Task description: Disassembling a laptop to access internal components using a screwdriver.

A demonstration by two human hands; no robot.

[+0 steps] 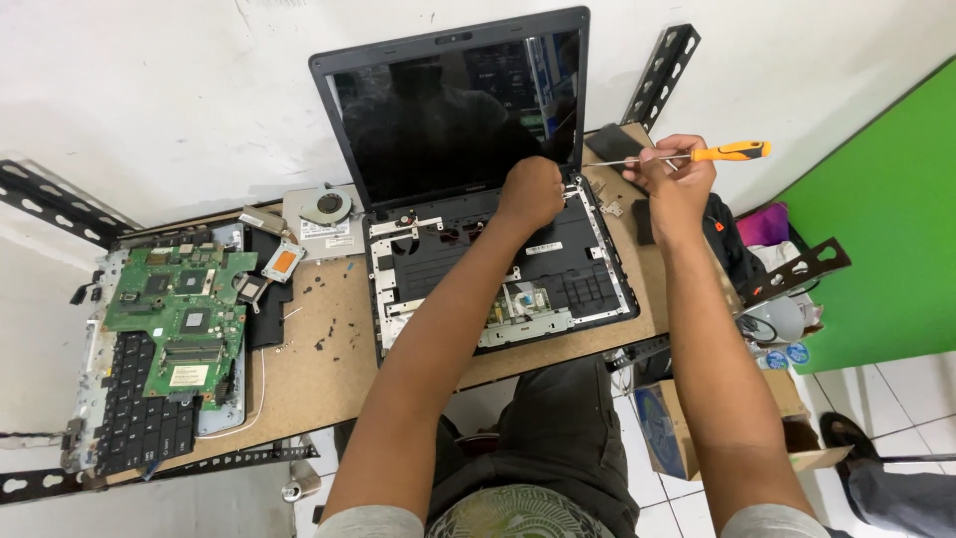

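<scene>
A dismantled black laptop (pixel 558 269) lies open on the small wooden table (pixel 309 369), its dark screen (pixel 448 110) upright and its base stripped to the frame. My left hand (pixel 531 192) is closed in a fist at the base's back right corner, near the hinge; whether it holds anything is hidden. My right hand (pixel 677 179) is raised just right of the laptop and grips an orange-handled screwdriver (pixel 697 154), its thin shaft pointing left towards the screen's right edge.
A green motherboard (pixel 184 314) rests on a removed keyboard (pixel 139 418) at the table's left. A cooling fan with heatsink (pixel 319 214) and several loose screws (pixel 334 334) lie between them and the laptop. Slotted metal rails frame the table. A cardboard box (pixel 687 428) stands on the tiled floor at right.
</scene>
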